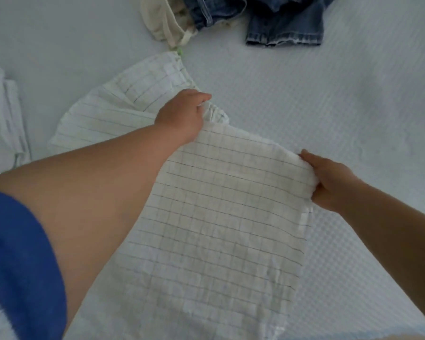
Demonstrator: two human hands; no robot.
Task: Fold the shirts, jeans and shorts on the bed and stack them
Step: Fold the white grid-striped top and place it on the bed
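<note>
A white grid-checked shirt [206, 204] lies spread on the bed [341, 99], showing no readable label; the left hand [182, 114] grips its bunched collar edge, the right hand [329, 182] pinches its right side. Beyond the shirt lie jeans [285, 23] and a cream garment [162, 18]; white folded cloth [8, 114] lies left of it.

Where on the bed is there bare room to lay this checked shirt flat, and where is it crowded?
Bare sheet lies right of the checked shirt, below the jeans. Crowded: the far edge holds jeans and a cream garment; white clothes sit at the left. Left hand and right hand both grip the shirt.
</note>
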